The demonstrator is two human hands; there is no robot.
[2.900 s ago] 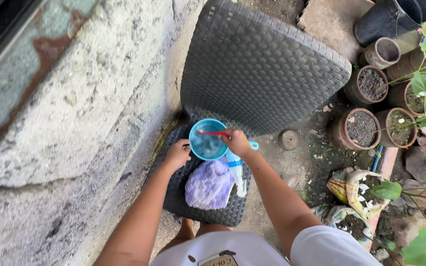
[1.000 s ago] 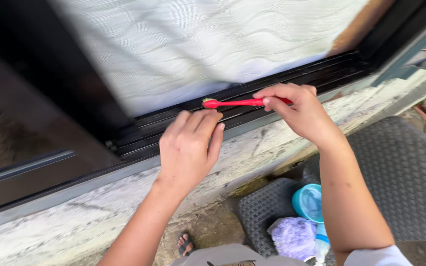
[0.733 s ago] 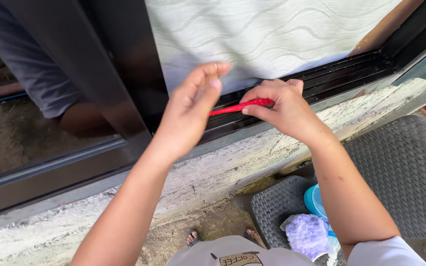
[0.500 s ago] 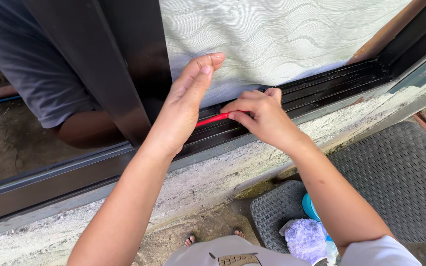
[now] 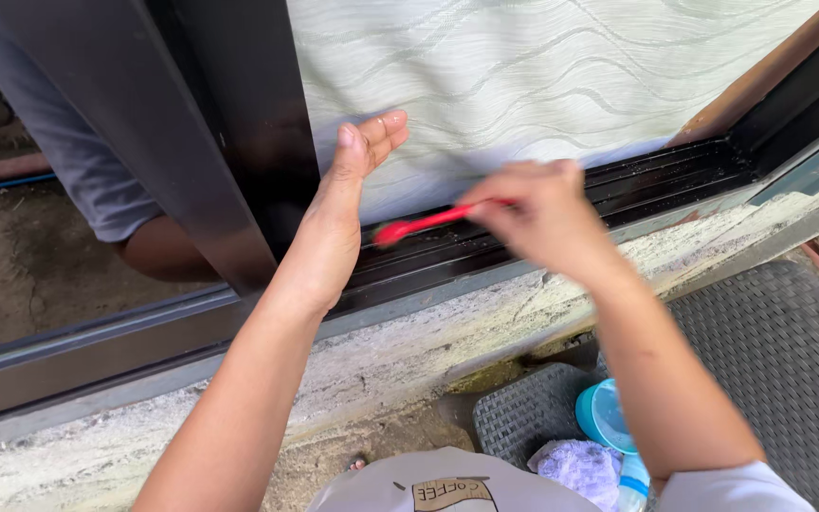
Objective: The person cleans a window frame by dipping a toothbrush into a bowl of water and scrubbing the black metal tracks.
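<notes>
Red plastic toothbrush (image 5: 426, 222), thin-handled, slanting down-left over dark sliding-window track (image 5: 542, 232), head end near the track's groove. Bristles smeared by motion blur, handle's rear hidden inside right hand (image 5: 544, 213), itself blurred, fingers closed around the handle. Left hand (image 5: 338, 213) flat, fingers straight and together, edge pressed against the dark frame (image 5: 229, 142) beside patterned glass (image 5: 542, 76).
</notes>
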